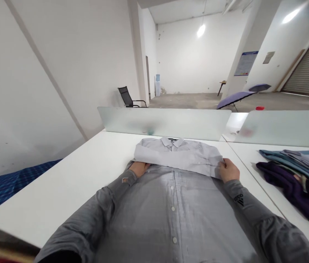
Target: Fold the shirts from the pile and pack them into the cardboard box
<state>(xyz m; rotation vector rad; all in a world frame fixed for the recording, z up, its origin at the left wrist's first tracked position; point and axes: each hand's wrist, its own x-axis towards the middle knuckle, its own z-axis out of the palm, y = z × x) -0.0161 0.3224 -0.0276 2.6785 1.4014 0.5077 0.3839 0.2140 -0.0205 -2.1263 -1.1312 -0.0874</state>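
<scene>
A grey button-up shirt (171, 212) lies front up on the white table, its collar at the far end and its lower part towards me. One sleeve (171, 157) is laid across the chest just below the collar. At the sleeve's left end, my left hand (139, 168) is closed on the cloth, its fingers partly hidden by the fabric. My right hand (229, 170) pinches the cuff end at the shirt's right side. The front placket with white buttons runs down the middle between my forearms.
Folded clothes (297, 179) in purple, teal and other colours are piled on the right. Frosted glass dividers (165, 120) stand along the table's far edge. Blue patterned cloth (12, 179) is at the left. Beyond are a black chair (126, 96) and a purple umbrella (233, 98).
</scene>
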